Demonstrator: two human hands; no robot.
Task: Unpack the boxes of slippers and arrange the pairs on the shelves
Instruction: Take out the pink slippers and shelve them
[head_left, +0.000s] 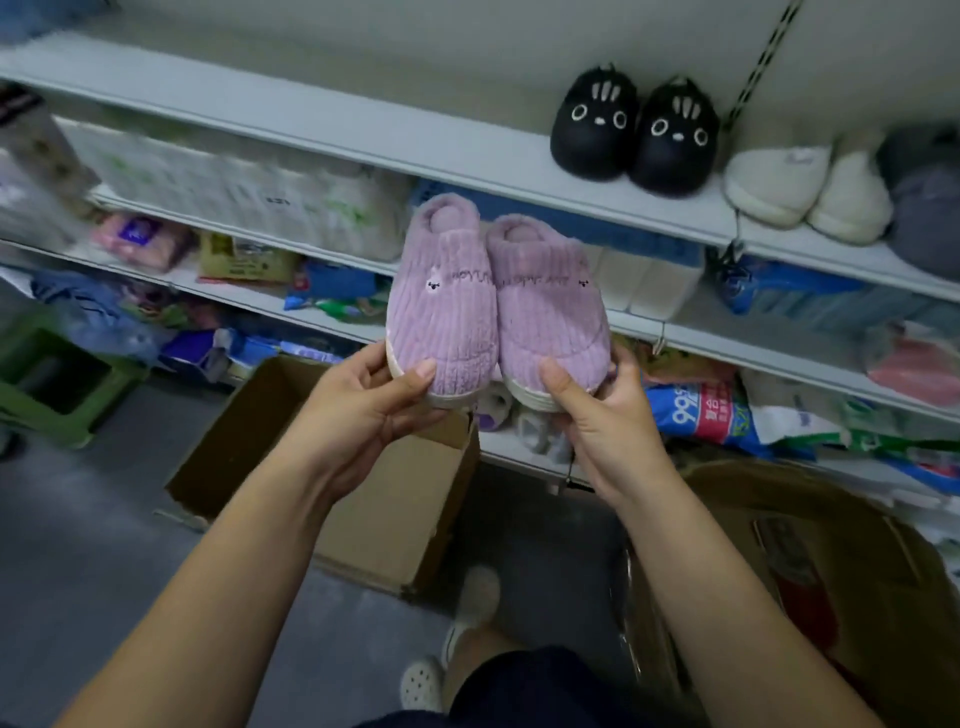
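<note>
Two lilac ribbed plush slippers (447, 317), side by side, toes toward the person, held up in the air! Left hand (358, 405) pinches one toe, thumb on top; right hand (608, 415) grips the other likewise, both arms stretched forward. Two black cat-face slippers (634, 130) and two cream fluffy slippers (805, 192) sit on the grey top shelf (363, 140).

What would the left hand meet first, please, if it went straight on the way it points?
Gripping the left purple slipper, the left hand points up toward the shelf edge, probably meeting that first, left of the black cat slippers; depth is unclear.
</note>
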